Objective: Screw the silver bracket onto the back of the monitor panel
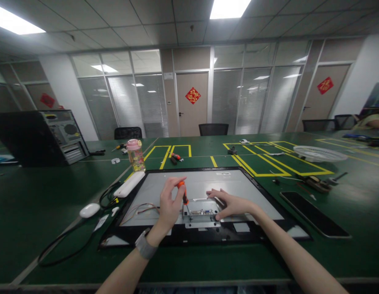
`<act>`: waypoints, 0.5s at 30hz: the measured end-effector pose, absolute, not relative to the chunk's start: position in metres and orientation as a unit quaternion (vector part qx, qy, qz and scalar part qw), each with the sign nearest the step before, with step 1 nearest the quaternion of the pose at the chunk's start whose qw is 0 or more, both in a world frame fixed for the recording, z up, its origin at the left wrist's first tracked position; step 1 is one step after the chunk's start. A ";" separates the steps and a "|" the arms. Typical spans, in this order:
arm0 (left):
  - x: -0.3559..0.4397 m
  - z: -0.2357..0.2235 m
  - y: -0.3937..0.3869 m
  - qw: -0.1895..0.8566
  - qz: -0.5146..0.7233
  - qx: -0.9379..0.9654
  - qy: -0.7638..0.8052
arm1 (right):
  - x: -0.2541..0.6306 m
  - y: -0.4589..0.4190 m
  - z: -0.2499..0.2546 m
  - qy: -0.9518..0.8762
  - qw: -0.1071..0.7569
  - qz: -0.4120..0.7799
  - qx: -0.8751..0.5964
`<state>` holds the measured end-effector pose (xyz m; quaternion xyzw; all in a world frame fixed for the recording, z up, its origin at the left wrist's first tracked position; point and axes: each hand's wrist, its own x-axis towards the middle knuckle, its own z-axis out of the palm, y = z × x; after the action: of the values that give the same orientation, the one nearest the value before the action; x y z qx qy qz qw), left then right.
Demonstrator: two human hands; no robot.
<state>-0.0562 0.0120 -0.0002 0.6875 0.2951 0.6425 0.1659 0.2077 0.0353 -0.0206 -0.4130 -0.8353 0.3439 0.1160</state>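
Observation:
A monitor panel (pixel 164 183) lies face down on the green table, its grey metal back up inside a black frame. Near its front edge sits a small metal board cover (pixel 201 214) with connector ports. My left hand (pixel 169 204) is closed around an orange-handled screwdriver (pixel 183 195), held upright with the tip down on the left end of the cover. My right hand (pixel 230 204) lies on the cover's right side, fingers spread and pressing on it. Thin coloured wires (pixel 140 209) run across the panel to the left of my left hand.
A white bar (pixel 130 183), a white mouse (pixel 89 210) and a black cable (pixel 72 241) lie left of the panel. A pink-lidded bottle (pixel 135 155) and a computer case (pixel 42 136) stand behind. A black strip (pixel 315 214), tools and a fan grille (pixel 319 154) are at the right.

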 end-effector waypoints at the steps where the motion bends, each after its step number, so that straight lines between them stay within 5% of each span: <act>1: -0.056 0.000 0.012 0.149 0.646 0.687 0.299 | 0.208 0.035 -0.020 -0.835 0.115 0.344 -0.414; 15: -0.056 0.001 0.014 0.133 0.638 0.692 0.309 | 0.207 0.035 -0.020 -0.833 0.117 0.340 -0.420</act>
<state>-0.0559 0.0139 0.0006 0.6923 0.3090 0.6384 0.1331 0.2072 0.0350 -0.0202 -0.4200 -0.8334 0.3397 0.1166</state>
